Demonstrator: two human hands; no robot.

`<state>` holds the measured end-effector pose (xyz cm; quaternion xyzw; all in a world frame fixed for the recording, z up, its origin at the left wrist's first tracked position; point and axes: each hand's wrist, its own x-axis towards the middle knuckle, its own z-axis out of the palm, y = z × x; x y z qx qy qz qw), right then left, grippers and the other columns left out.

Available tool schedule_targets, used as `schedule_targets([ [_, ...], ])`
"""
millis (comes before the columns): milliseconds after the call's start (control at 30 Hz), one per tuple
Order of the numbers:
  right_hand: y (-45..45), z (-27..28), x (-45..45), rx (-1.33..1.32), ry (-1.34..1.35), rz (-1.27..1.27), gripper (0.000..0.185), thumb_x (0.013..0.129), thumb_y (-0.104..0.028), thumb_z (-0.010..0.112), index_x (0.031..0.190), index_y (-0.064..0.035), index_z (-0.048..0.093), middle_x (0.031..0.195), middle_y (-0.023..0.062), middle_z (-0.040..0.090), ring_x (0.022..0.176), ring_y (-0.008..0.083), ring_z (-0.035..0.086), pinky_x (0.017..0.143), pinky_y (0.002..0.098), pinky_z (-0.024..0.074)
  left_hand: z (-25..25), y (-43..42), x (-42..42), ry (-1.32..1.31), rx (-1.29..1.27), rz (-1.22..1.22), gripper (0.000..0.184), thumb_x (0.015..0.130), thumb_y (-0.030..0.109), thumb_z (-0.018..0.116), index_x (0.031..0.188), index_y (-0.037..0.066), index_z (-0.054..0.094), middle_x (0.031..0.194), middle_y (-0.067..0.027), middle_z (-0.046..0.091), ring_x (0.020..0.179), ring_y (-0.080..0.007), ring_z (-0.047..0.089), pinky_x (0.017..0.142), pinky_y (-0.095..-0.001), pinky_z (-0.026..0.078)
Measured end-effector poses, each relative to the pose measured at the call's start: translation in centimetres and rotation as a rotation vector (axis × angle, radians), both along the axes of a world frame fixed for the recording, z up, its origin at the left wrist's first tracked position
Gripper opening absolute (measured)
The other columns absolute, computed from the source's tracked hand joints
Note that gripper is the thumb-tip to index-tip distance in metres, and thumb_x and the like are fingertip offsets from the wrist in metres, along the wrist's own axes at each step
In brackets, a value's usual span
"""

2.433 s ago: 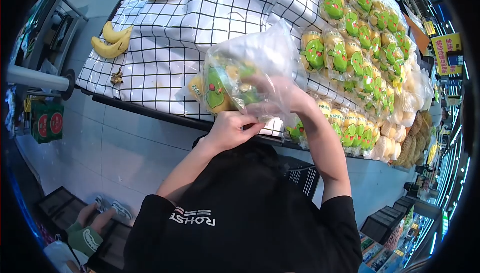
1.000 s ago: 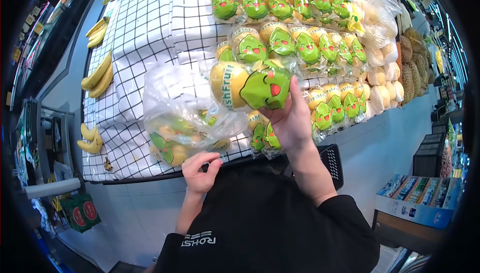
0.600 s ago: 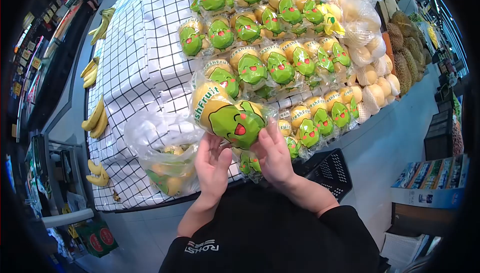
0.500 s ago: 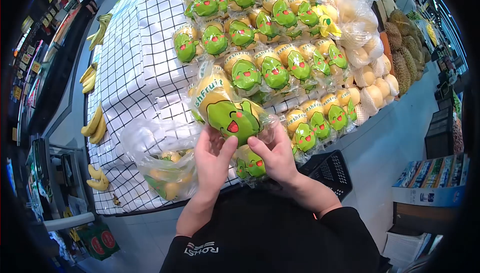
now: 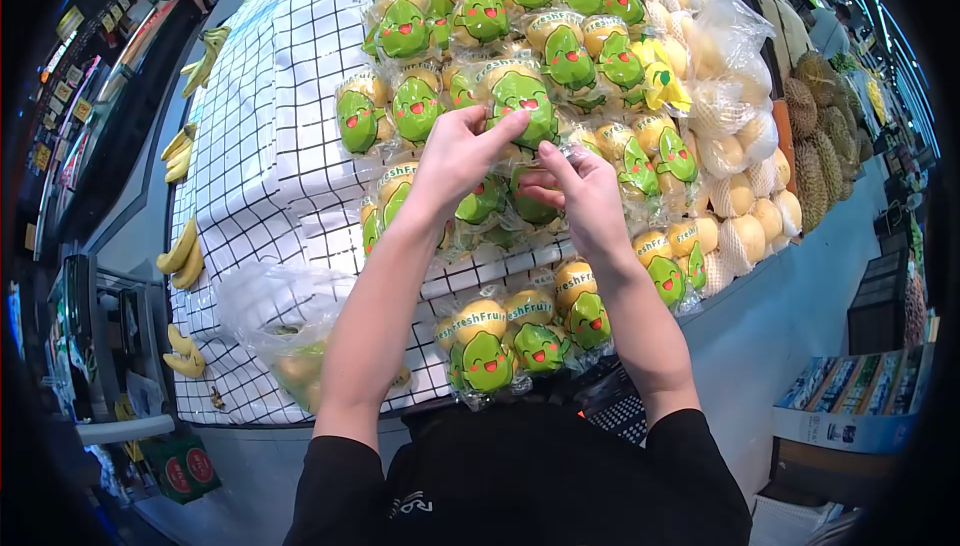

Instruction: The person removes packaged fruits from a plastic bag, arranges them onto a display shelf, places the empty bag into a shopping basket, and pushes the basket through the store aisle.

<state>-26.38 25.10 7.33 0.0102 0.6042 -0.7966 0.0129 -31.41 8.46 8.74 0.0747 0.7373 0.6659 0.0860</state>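
A bagged yellow fruit [image 5: 522,104], its clear wrapper printed "FreshFruit" with a smiling green cartoon, is gripped along its lower left side by my left hand [image 5: 462,154]. It is above the second row from the back. My right hand [image 5: 588,196] is just below and to the right, thumb raised apart from the curled fingers, close to the wrapper's lower corner. Whether it touches the wrapper is unclear. Under and around both hands lie rows of similar bagged fruits [image 5: 488,361], partly hidden by my hands and forearms.
A checked cloth [image 5: 320,126] covers the stand. At the near left lies a clear plastic bag of fruit [image 5: 300,371]; bananas [image 5: 183,256] line the left edge. Net-wrapped fruits [image 5: 742,236] are stacked at right, with durians [image 5: 825,146] beyond. A dark basket [image 5: 622,416] is below the front edge.
Both hands have moved from the front of the stand to the rows farther back. Earlier both held a bagged fruit; now the left grips one and the right has loosened. The view has shifted slightly.
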Motion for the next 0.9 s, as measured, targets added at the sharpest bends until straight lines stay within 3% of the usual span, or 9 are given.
schedule_targets([
  [167, 1.1, -0.6, -3.2, -0.054, -0.150, 0.027, 0.024, 0.095, -0.024, 0.064, 0.094, -0.0006, 0.060, 0.088, 0.0062, 0.066, 0.077, 0.0153, 0.069, 0.069, 0.0255, 0.0573, -1.1, 0.9, -2.9, 0.010, -0.142, 0.064, 0.040, 0.091, 0.033, 0.068, 0.108, -0.003, 0.069, 0.088, -0.0012, 0.067, 0.079, -0.0047, 0.054, 0.070, -0.0235, 0.044],
  [400, 0.9, -1.8, -6.2, -0.079, -0.075, 0.017, 0.023, 0.097, -0.023, 0.062, 0.100, -0.0003, 0.063, 0.090, 0.0052, 0.066, 0.078, 0.0124, 0.066, 0.072, 0.0261, 0.0583, -1.1, 1.8, -4.7, 0.089, -0.105, 0.102, 0.033, 0.090, 0.031, 0.070, 0.100, 0.000, 0.069, 0.075, 0.0044, 0.062, 0.066, -0.0006, 0.047, 0.057, -0.0208, 0.037],
  [500, 1.0, -2.2, -6.4, -0.069, -0.039, 0.014, 0.027, 0.098, -0.024, 0.060, 0.101, 0.0022, 0.063, 0.094, 0.0088, 0.067, 0.085, 0.0154, 0.068, 0.076, 0.0269, 0.0573, -1.5, 2.0, -4.9, 0.157, -0.004, 0.128, 0.033, 0.084, 0.030, 0.075, 0.092, -0.001, 0.068, 0.071, -0.0009, 0.065, 0.063, -0.0042, 0.052, 0.055, -0.0253, 0.042],
  [700, 0.7, -2.7, -7.8, -0.031, -0.026, -0.002, 0.028, 0.097, -0.025, 0.061, 0.102, 0.0032, 0.062, 0.092, 0.0074, 0.065, 0.082, 0.0133, 0.065, 0.077, 0.0266, 0.0578, -0.4, 2.0, -5.0, 0.150, 0.084, 0.116, 0.032, 0.085, 0.026, 0.074, 0.100, -0.001, 0.067, 0.078, -0.0042, 0.070, 0.069, -0.0049, 0.060, 0.060, -0.0244, 0.047],
  [767, 0.4, -2.9, -8.7, -0.019, 0.001, -0.002, 0.029, 0.097, -0.026, 0.061, 0.100, 0.0037, 0.062, 0.091, 0.0080, 0.065, 0.082, 0.0140, 0.066, 0.078, 0.0268, 0.0575, -0.8, 1.4, -6.5, 0.168, -0.001, 0.135, 0.034, 0.083, 0.027, 0.076, 0.099, -0.001, 0.067, 0.077, -0.0046, 0.070, 0.067, -0.0068, 0.061, 0.059, -0.0264, 0.047],
  [833, 0.1, -3.0, -9.3, -0.007, 0.002, -0.013, 0.029, 0.097, -0.025, 0.062, 0.100, 0.0037, 0.063, 0.090, 0.0080, 0.065, 0.082, 0.0141, 0.066, 0.078, 0.0268, 0.0571, -0.3, 0.9, -7.1, 0.208, -0.241, 0.155, 0.072, 0.082, 0.037, 0.076, 0.128, -0.013, 0.053, 0.089, -0.0057, 0.067, 0.078, -0.0085, 0.060, 0.066, -0.0228, 0.047],
  [867, 0.0, -3.3, -9.6, -0.010, 0.013, -0.028, 0.028, 0.096, -0.024, 0.063, 0.100, 0.0037, 0.063, 0.091, 0.0084, 0.066, 0.082, 0.0137, 0.066, 0.077, 0.0263, 0.0571, -0.1, 0.6, -7.2, 0.204, -0.244, 0.137, 0.086, 0.080, 0.040, 0.077, 0.135, -0.016, 0.043, 0.095, -0.0100, 0.068, 0.082, -0.0112, 0.062, 0.071, -0.0248, 0.050],
  [900, -0.3, -3.4, -9.8, -0.013, 0.025, -0.041, 0.027, 0.095, -0.023, 0.065, 0.099, 0.0037, 0.064, 0.091, 0.0087, 0.066, 0.082, 0.0134, 0.066, 0.075, 0.0257, 0.0572, -0.2, 0.5, -7.3, 0.204, -0.245, 0.139, 0.086, 0.080, 0.040, 0.077, 0.135, -0.016, 0.043, 0.095, -0.0100, 0.068, 0.082, -0.0112, 0.062, 0.071, -0.0248, 0.050],
])
